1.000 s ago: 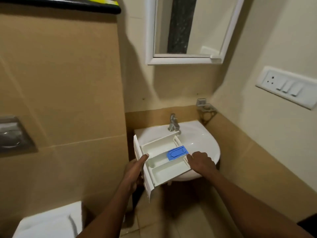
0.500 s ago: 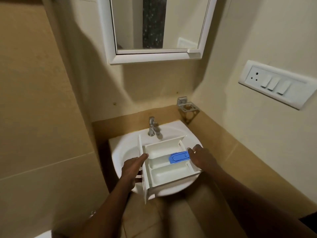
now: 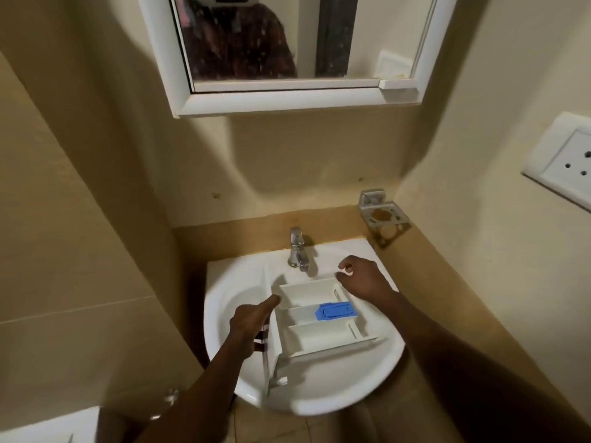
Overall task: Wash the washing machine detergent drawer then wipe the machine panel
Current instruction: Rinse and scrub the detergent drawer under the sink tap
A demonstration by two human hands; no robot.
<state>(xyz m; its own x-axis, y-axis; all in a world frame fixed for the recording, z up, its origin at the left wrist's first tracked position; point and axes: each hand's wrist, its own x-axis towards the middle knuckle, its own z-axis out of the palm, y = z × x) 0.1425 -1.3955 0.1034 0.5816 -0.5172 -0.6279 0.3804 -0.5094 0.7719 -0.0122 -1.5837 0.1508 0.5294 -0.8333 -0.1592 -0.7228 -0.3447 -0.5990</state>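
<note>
A white plastic detergent drawer (image 3: 319, 338) with three long compartments sits over the bowl of a round white ceramic washbasin (image 3: 319, 399). Its tall front panel is turned to the left and its open back end to the right. I cannot tell whether it rests on the basin or is only held above it. The far and near compartments show bare white floors. The middle one carries a blue plastic flap (image 3: 335, 311) at its right end, lying flat between the two dividers.

The left hand (image 3: 251, 321) grips the front panel, fingers wrapped round its outer face and thumb stretched along the top edge towards the far corner. The right hand (image 3: 364, 279) is above the far right corner of the drawer, close to that corner. Its fingers are loosely curled and nothing shows in them. Whether the fingertips touch the drawer's rim is unclear.

A chrome pillar tap (image 3: 297, 249) stands at the back of the basin, just left of the right hand. Above hangs a white-framed mirror (image 3: 287, 102). A metal wall holder (image 3: 383, 220) is fixed to the right of the basin, and a white socket plate (image 3: 566, 161) sits on the right wall.
</note>
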